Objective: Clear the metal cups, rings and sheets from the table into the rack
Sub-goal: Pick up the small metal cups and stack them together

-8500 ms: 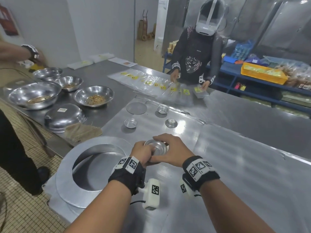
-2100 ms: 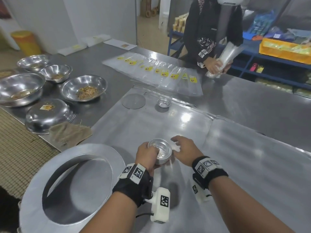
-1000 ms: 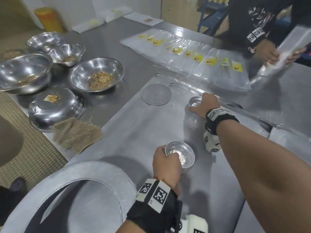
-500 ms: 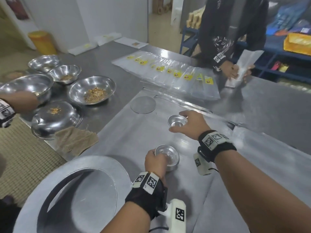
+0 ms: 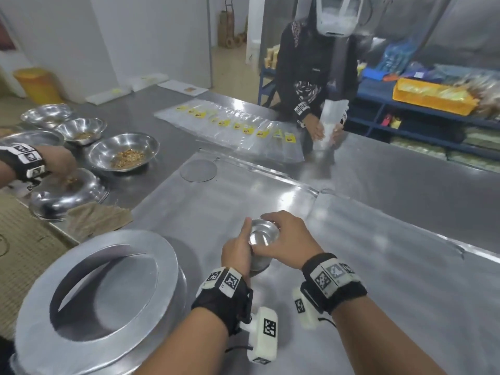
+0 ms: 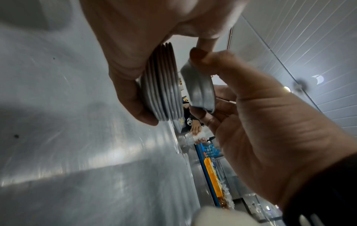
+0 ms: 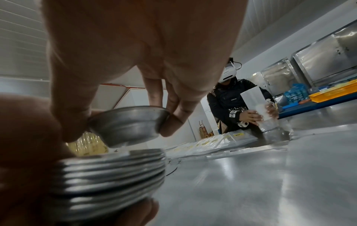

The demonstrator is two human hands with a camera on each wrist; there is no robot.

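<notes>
My left hand point(image 5: 237, 251) grips a stack of several nested small metal cups point(image 7: 112, 172) near the table's front middle. My right hand point(image 5: 285, 236) pinches one more small cup point(image 7: 127, 123) by its rim, tilted and just above the stack's top point(image 6: 162, 85). The single cup point(image 6: 199, 90) stands a small gap apart from the stack. A large metal ring point(image 5: 100, 301) lies at the front left. A flat round metal disc point(image 5: 198, 170) lies farther back. Thin metal sheets point(image 5: 378, 266) cover the table under my hands.
Steel bowls point(image 5: 123, 152) with crumbs and an upturned bowl point(image 5: 67, 196) stand at the left, where another person's hand point(image 5: 58, 165) reaches in. A brown cloth point(image 5: 97, 217) lies by the edge. Across the table a person point(image 5: 316, 77) holds a bag beside clear pouches point(image 5: 238, 128).
My right hand lifted the small cup from the far middle of the sheet and brought it back over the stack in my left hand. Another person's hand moved onto the upturned bowl.
</notes>
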